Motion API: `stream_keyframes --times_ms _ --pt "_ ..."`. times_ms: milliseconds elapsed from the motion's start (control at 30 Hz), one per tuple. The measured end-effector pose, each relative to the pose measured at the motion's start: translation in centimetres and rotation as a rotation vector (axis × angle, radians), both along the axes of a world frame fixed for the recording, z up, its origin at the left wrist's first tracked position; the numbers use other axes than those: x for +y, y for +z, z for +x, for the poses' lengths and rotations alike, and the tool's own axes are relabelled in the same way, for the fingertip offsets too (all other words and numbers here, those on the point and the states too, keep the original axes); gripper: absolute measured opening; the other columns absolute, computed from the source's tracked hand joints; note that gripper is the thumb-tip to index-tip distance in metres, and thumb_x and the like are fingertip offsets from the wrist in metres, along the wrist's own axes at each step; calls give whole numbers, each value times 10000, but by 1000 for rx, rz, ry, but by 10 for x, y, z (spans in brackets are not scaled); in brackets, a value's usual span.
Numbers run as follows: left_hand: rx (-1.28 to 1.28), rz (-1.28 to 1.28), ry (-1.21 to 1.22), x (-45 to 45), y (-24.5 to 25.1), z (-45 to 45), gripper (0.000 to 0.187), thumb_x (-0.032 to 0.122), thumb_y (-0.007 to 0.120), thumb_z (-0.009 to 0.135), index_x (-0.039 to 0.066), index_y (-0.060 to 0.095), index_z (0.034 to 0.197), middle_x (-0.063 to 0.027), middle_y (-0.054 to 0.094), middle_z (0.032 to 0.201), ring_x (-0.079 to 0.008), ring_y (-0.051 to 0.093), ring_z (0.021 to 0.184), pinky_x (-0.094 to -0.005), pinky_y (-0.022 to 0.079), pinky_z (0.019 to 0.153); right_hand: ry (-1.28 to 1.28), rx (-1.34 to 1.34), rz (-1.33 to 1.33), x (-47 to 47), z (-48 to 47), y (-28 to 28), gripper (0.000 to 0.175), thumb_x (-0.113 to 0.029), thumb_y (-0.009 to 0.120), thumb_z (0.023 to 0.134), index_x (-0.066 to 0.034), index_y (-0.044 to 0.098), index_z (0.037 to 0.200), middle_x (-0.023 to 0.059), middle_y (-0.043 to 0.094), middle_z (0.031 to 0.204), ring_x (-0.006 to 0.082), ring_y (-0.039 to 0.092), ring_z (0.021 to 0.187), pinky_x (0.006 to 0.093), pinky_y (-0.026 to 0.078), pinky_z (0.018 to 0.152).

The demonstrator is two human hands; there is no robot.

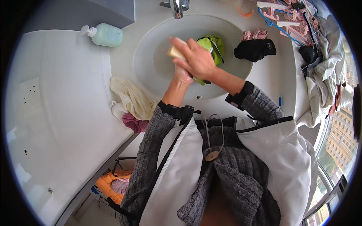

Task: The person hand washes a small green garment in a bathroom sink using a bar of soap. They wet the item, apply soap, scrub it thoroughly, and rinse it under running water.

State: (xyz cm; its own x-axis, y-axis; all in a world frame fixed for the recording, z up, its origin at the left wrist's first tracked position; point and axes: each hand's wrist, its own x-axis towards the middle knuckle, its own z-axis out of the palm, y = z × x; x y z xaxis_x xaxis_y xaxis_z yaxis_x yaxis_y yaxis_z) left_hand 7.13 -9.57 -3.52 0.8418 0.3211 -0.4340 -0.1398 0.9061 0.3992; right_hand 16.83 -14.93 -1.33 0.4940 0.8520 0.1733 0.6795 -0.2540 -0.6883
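Note:
Over the oval sink basin [158, 82], my right hand [198, 58] holds a pale yellow bar of soap [176, 50], slightly blurred. My left hand [183, 74] is beneath the right one, wet, its fingers mostly hidden, so its grip cannot be made out. Behind and beside the right hand, a bright green cloth item [217, 49] with dark trim lies in the basin, partly covered by the hand. A chrome faucet [177, 10] stands at the basin's far edge.
Left of the basin are a pump bottle [109, 35], a cream cloth [133, 97] and a maroon cloth [135, 123]. On the right lie a black cloth item [254, 50], pink fabric [259, 34], several hangers [294, 24] and piled light clothes [325, 76]. A basket with orange clothing [109, 185] is low left.

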Motion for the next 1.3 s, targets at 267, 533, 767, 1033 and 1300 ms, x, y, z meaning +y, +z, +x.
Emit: stream_keyframes --times_ms 267,533,767,1033,1300 --pt "-55 6 -70 16 13 4 900 731 206 907 12 305 1439 -152 410 1440 -314 404 1321 -470 327 1092 -242 406 324 1 25 -14 807 -496 589 899 -42 225 1458 287 549 1136 399 594 985 423 470 878" --pt "-32 99 -159 26 1 7 601 501 298 1002 49 406 1383 -80 487 1359 -234 450 1267 -371 346 1053 -125 380 -32 -13 9 0 706 -69 597 712 39 372 1373 226 637 882 370 634 786 401 510 780" --pt "326 518 -487 48 -29 -13 325 229 537 930 52 549 1203 -72 597 1172 -204 601 1033 -338 471 914 431 1227 77 -41 8 37 610 -90 586 634 39 538 1228 91 597 960 182 559 873 287 459 816" --pt "174 1525 -1145 41 -52 -13 306 206 522 938 59 553 1204 -55 615 1112 -155 588 1024 -300 454 921 456 1484 -67 -57 -6 54 619 -46 589 621 -1 539 1237 50 571 992 141 530 910 245 425 832" --pt "-126 1546 -894 44 -17 16 282 175 498 942 48 566 1184 -49 637 1044 -123 585 1005 -270 447 911 353 1419 -78 -72 11 68 489 -43 638 626 32 571 1104 60 553 961 140 524 881 247 435 776"
